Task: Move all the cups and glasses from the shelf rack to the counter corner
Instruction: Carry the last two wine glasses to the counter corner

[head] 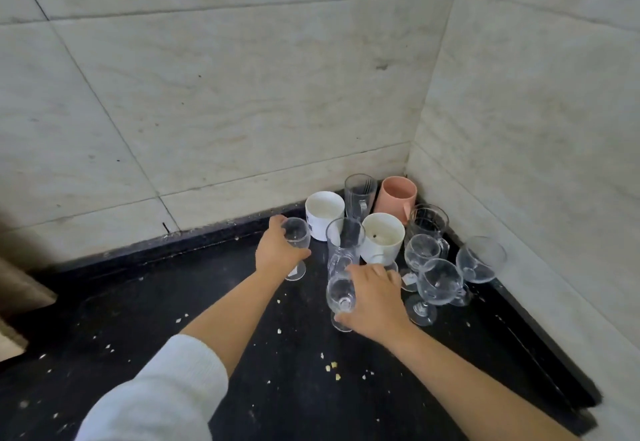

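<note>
On the black counter (173,302), in the corner of two tiled walls, stand several cups and glasses. My left hand (277,250) grips a clear stemmed glass (298,232) whose foot rests on the counter, left of the group. My right hand (375,300) holds another clear stemmed glass (341,293) at the front of the group. Behind them stand a tall clear glass (344,239), two white cups (323,212) (382,238), a pink mug (396,194), a tall glass mug (360,194) and several stemmed glasses (479,260) on the right.
Pale crumbs (330,366) lie scattered over the counter's near part. Marble-like wall tiles (242,94) close the corner at the back and on the right. A beige edge (20,288) shows at the far left. The shelf rack is out of view.
</note>
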